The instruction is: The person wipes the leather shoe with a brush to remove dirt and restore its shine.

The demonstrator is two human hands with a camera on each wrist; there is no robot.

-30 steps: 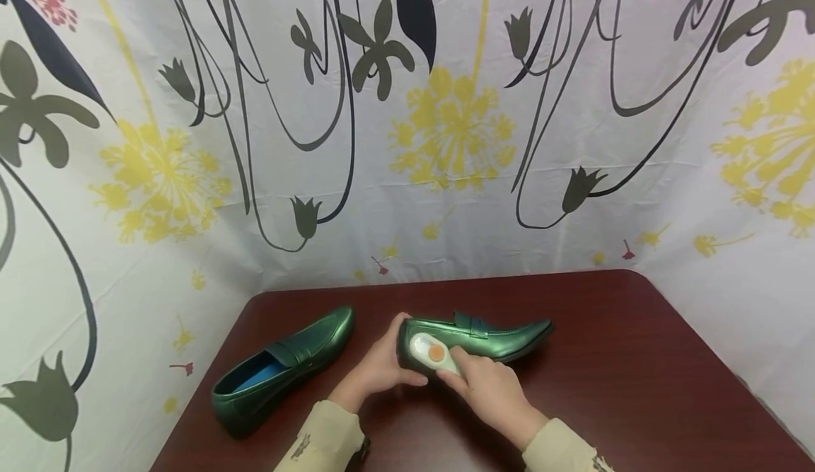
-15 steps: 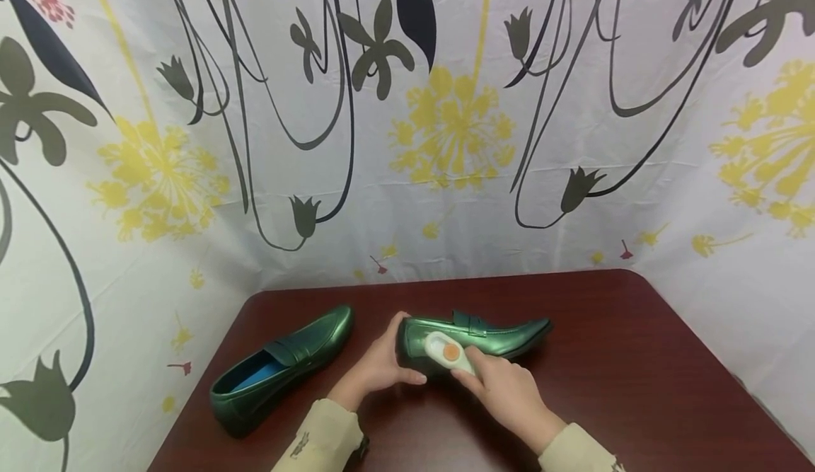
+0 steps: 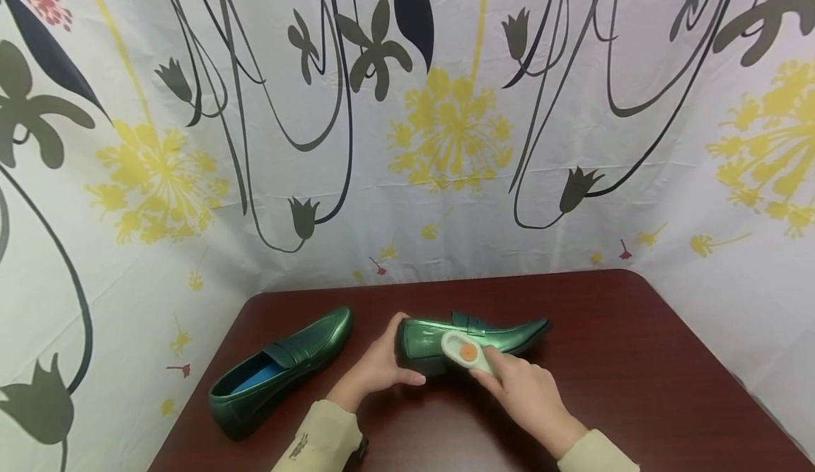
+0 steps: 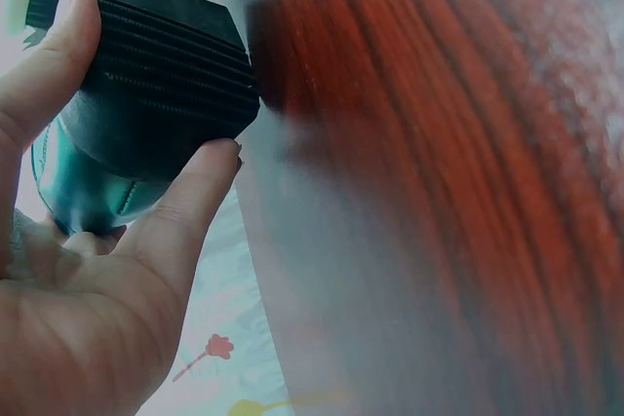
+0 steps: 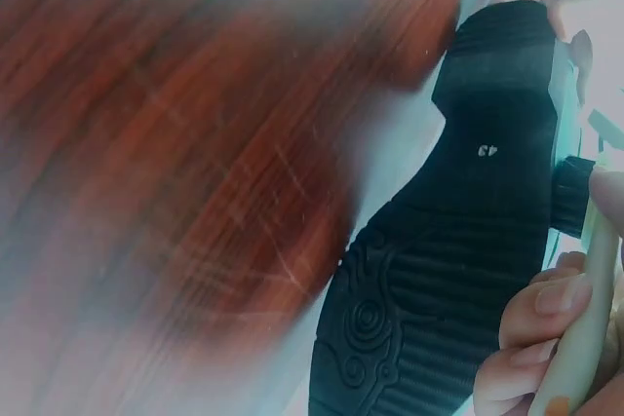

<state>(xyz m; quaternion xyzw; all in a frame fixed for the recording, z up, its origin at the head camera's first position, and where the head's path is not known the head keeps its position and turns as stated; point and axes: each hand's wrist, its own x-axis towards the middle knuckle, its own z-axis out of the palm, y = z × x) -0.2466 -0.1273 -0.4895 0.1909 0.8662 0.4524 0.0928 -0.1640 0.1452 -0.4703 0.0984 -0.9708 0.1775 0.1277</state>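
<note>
A shiny green loafer (image 3: 423, 337) is held up at the table's middle, toe to the right. My left hand (image 3: 380, 362) grips it round the heel; the left wrist view shows fingers and thumb on either side of the black ridged heel (image 4: 166, 75). In my right hand (image 3: 531, 398) is a pale shoe brush (image 3: 457, 348) with an orange spot. Its dark bristles (image 5: 571, 194) press on the loafer's side in the right wrist view. There the black patterned sole (image 5: 487, 172) also shows, marked with a number.
A second green loafer (image 3: 321, 341) with a blue insole stands on the left of the dark red-brown wooden table (image 3: 637, 373). White cloth (image 3: 433, 245) with printed flowers hangs behind and at both sides.
My right hand has slid the brush along the loafer's side, from near the heel rightward towards its middle. The left hand and both loafers have stayed about where they were.
</note>
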